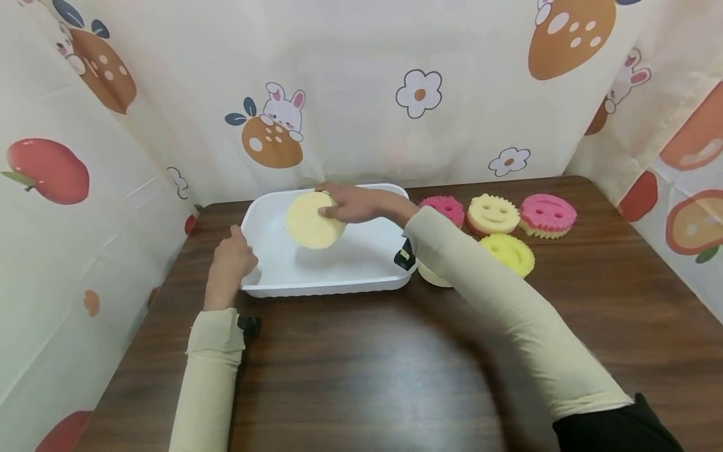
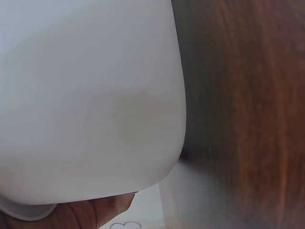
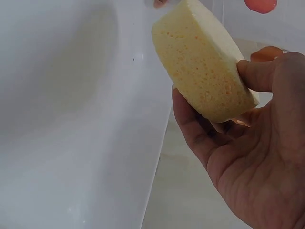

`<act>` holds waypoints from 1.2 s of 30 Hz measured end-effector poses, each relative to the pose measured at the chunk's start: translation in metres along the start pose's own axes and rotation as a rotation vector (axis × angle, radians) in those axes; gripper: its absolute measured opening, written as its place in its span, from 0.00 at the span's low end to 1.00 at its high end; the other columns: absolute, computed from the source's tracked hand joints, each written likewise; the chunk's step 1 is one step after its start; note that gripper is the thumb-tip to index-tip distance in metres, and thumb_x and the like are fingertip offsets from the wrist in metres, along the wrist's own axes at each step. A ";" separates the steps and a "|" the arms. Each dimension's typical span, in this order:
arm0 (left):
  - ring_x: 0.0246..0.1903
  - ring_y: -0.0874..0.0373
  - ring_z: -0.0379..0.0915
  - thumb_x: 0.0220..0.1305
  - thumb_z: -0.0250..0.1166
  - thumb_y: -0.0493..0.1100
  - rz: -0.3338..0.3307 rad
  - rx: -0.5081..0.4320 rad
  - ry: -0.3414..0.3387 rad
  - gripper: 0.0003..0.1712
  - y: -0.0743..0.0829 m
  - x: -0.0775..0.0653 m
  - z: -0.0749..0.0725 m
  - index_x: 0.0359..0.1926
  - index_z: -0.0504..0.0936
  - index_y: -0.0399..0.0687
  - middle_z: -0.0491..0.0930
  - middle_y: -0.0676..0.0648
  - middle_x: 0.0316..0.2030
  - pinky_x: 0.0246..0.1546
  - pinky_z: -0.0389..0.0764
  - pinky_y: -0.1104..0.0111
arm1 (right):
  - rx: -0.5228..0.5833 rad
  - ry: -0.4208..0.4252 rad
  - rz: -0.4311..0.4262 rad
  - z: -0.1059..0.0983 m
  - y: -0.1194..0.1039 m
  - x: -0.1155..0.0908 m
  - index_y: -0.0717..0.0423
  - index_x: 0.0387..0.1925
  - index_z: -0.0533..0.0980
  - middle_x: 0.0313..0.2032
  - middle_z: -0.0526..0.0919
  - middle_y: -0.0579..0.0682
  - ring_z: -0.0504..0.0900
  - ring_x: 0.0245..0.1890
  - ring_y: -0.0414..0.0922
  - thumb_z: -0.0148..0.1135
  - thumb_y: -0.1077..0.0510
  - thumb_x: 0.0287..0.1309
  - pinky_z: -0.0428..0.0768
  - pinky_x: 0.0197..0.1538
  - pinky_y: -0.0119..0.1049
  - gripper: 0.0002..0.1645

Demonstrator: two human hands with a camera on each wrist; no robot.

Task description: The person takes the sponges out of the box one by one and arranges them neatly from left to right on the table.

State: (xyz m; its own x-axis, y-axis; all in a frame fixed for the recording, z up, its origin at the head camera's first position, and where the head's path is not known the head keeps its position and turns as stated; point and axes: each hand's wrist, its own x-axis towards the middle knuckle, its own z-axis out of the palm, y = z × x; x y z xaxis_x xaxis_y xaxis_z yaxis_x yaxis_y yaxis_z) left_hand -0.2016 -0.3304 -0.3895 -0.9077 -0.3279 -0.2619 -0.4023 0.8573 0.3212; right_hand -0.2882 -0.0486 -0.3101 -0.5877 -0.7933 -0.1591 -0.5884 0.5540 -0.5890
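Note:
My right hand [image 1: 361,203] pinches a round, pale yellow sponge [image 1: 312,221] over the white tray [image 1: 316,290]. In the right wrist view, the thumb lies on one flat face of this thick, porous sponge [image 3: 205,71] and the fingers on the other. At the tray's left side, my left hand [image 1: 230,262] grips the rim. The left wrist view shows the tray wall [image 2: 95,105] up close, with the left fingers [image 2: 90,212] curled against its edge.
Right of the tray lie several round sponges: a pink one [image 1: 443,207], a pale yellow smiley [image 1: 492,214], a pink smiley [image 1: 548,212] and a bright yellow one [image 1: 511,252]. My right sleeve partly covers another pale sponge [image 1: 433,277]. Printed curtains [image 1: 361,113] border the wooden table [image 1: 350,370].

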 end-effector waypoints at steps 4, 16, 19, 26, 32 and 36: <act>0.54 0.28 0.73 0.70 0.52 0.39 -0.002 -0.006 -0.004 0.45 0.001 -0.002 -0.002 0.75 0.34 0.30 0.69 0.21 0.54 0.51 0.80 0.42 | -0.003 0.023 0.014 -0.008 0.003 -0.009 0.51 0.75 0.51 0.53 0.72 0.52 0.71 0.53 0.47 0.46 0.43 0.72 0.71 0.61 0.44 0.37; 0.55 0.27 0.71 0.71 0.52 0.39 -0.010 -0.011 -0.004 0.45 0.003 -0.002 -0.002 0.75 0.35 0.31 0.67 0.20 0.56 0.52 0.79 0.41 | 0.078 0.102 0.016 -0.019 0.020 -0.041 0.46 0.74 0.53 0.56 0.72 0.52 0.70 0.55 0.48 0.47 0.46 0.73 0.69 0.64 0.45 0.33; 0.55 0.27 0.71 0.71 0.52 0.39 -0.010 -0.011 -0.008 0.45 0.003 -0.003 -0.003 0.75 0.35 0.31 0.67 0.20 0.56 0.51 0.80 0.42 | 0.079 0.131 -0.011 -0.019 0.025 -0.047 0.47 0.73 0.55 0.59 0.71 0.51 0.69 0.57 0.47 0.47 0.48 0.73 0.68 0.66 0.45 0.31; 0.55 0.27 0.71 0.70 0.52 0.39 -0.013 -0.018 -0.009 0.46 0.003 -0.007 -0.002 0.76 0.33 0.31 0.67 0.20 0.56 0.51 0.80 0.42 | 0.109 0.197 0.003 -0.018 0.031 -0.065 0.49 0.74 0.55 0.68 0.63 0.56 0.61 0.65 0.51 0.45 0.54 0.73 0.59 0.72 0.50 0.31; 0.53 0.28 0.72 0.70 0.52 0.39 0.009 -0.018 -0.009 0.46 0.001 -0.005 -0.001 0.75 0.33 0.30 0.68 0.20 0.55 0.50 0.80 0.41 | 0.083 0.248 0.038 -0.017 0.038 -0.082 0.49 0.76 0.53 0.72 0.58 0.60 0.57 0.70 0.54 0.41 0.57 0.74 0.55 0.75 0.53 0.32; 0.51 0.29 0.74 0.69 0.52 0.38 0.022 -0.008 -0.003 0.46 -0.001 -0.004 -0.001 0.75 0.34 0.28 0.69 0.20 0.53 0.49 0.80 0.42 | 0.075 0.280 0.034 -0.017 0.041 -0.095 0.49 0.76 0.54 0.72 0.57 0.61 0.55 0.70 0.55 0.39 0.58 0.74 0.55 0.74 0.54 0.31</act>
State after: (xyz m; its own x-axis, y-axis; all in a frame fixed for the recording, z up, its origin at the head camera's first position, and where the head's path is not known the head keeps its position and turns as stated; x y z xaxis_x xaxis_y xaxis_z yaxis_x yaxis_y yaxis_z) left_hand -0.1972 -0.3307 -0.3876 -0.9161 -0.3078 -0.2569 -0.3831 0.8610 0.3345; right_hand -0.2661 0.0538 -0.3060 -0.7426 -0.6686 0.0391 -0.5295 0.5504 -0.6455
